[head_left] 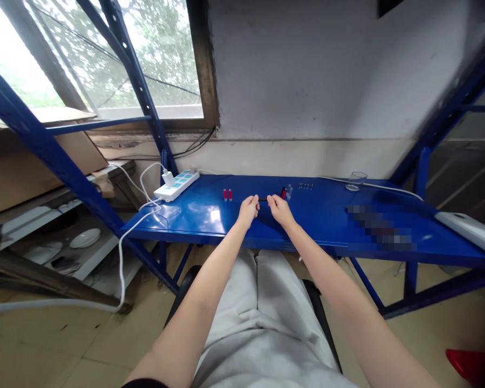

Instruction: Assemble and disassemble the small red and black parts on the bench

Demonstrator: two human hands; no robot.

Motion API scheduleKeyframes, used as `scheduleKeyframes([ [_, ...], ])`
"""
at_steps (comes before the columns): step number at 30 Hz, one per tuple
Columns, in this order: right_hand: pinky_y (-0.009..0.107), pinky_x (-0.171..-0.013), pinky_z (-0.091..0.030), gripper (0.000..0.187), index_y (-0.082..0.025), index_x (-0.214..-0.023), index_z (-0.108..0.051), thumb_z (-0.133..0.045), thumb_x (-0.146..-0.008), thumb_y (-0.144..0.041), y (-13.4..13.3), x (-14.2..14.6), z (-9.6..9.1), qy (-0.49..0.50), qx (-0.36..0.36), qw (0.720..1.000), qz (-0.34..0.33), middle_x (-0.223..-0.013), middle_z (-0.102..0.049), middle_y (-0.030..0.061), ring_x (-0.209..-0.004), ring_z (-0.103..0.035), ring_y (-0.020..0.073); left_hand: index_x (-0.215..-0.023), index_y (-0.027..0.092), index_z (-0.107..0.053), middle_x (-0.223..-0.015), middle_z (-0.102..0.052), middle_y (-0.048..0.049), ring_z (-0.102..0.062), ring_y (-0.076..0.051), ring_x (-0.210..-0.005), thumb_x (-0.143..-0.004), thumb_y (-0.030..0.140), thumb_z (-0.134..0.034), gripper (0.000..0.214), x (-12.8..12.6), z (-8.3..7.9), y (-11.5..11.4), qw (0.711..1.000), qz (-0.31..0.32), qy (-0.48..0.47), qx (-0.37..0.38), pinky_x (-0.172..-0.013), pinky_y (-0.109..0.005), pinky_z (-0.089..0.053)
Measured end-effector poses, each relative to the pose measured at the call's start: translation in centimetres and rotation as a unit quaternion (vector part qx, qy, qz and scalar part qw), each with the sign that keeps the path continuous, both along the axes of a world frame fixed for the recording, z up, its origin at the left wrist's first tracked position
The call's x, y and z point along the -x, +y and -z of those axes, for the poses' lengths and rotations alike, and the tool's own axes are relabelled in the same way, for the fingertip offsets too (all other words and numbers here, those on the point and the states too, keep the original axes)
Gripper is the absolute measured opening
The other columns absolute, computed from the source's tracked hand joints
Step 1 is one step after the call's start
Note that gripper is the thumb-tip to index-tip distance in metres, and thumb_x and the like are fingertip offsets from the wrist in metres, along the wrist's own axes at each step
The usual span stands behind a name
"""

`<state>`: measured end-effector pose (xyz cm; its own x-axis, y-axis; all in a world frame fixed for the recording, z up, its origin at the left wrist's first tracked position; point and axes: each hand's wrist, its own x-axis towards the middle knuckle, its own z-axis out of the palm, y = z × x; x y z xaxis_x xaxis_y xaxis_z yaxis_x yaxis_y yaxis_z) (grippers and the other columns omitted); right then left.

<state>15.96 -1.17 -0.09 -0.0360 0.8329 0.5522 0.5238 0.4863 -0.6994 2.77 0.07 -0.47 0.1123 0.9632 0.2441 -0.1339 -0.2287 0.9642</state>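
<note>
A thin, short black rod spans the gap between my two hands, held level over the blue table. My left hand is closed around its left end, and my right hand grips the right end. What exact kind of thing the rod is, I cannot make out. Left of my hands, two small red cylinders with pale ends stand side by side, the nearer one to me being the right cylinder. Just behind my right hand are a dark red and black cylinder and some clear tubes.
Several tiny pieces lie in a row toward the back. A clear glass stands at the back right. A white power strip with a plugged-in cable sits at the left end. A blurred-out dark object lies at right.
</note>
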Motion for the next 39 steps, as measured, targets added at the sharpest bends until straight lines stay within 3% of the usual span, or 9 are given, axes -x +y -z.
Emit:
scheduleKeyframes([
  [14, 0.024, -0.054, -0.031, 0.039, -0.02, -0.064, -0.042, -0.032, -0.088, -0.049, 0.0, 0.1, 0.1, -0.019, -0.015, 1.0, -0.02, -0.055, -0.044, -0.0021, -0.051, -0.041, 0.0112, -0.055, 0.016, -0.039, -0.045, -0.041, 0.0041, -0.034, -0.004, -0.033, -0.082, 0.038, -0.046, 0.035, 0.0, -0.5, -0.2, 0.998, -0.028, -0.015, 0.054, -0.037, -0.019, -0.024],
  [19, 0.024, -0.055, -0.033, 0.036, -0.02, -0.071, -0.047, -0.033, -0.087, -0.049, 0.2, 0.0, 0.2, -0.02, -0.007, 0.999, -0.024, -0.06, -0.049, -0.0013, -0.053, -0.044, 0.0116, -0.059, 0.015, -0.044, -0.053, -0.048, 0.0022, -0.039, -0.004, -0.035, -0.083, 0.038, -0.044, 0.033, 0.1, -0.1, 0.0, 0.998, -0.063, 0.021, 0.022, -0.039, -0.019, -0.028],
  [25, 0.025, -0.058, -0.037, 0.031, -0.019, -0.092, -0.049, -0.034, -0.087, -0.046, 0.5, -0.1, 0.5, 0.005, -0.009, 0.999, -0.042, -0.07, -0.053, 0.0006, -0.058, -0.048, 0.0127, -0.076, 0.016, -0.05, -0.068, -0.055, 0.0015, -0.045, -0.004, -0.044, -0.085, 0.03, -0.044, 0.018, 0.2, 0.7, 0.6, 0.989, -0.101, 0.081, -0.075, -0.048, -0.018, -0.035],
  [39, 0.024, -0.056, -0.037, 0.04, -0.022, -0.076, -0.046, -0.027, -0.087, -0.055, 0.4, -0.2, 0.4, 0.01, 0.036, 0.999, -0.016, -0.056, -0.053, -0.0019, -0.053, -0.051, 0.0128, -0.089, 0.016, -0.048, -0.077, -0.055, 0.0, -0.047, -0.003, -0.043, -0.084, 0.018, -0.044, 0.006, 0.1, 0.3, 0.4, 0.994, -0.039, 0.054, -0.092, -0.047, -0.018, -0.038],
])
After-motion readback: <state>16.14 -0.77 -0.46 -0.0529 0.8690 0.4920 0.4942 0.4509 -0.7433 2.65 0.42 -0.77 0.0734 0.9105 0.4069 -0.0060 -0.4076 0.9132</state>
